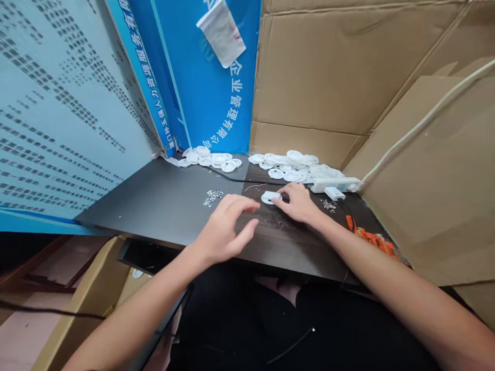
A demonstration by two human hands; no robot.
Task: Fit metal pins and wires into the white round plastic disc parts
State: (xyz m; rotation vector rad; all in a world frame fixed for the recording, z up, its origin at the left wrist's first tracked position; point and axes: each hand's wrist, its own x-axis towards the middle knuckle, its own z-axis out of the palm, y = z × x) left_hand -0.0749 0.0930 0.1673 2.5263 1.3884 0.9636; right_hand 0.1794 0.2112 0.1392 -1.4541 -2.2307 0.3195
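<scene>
White round plastic piece (271,196), frame centre, pinched by right hand (297,202), best kept flat on dark worktop (162,198); left hand (221,229) spread wide, empty.

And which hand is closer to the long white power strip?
The right hand. It's at a small white piece, just left of the power strip. The left hand is farther left and closer to the person.

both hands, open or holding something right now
Left hand: open, holding nothing.
Right hand: closed on the edge of a white round part.
</scene>
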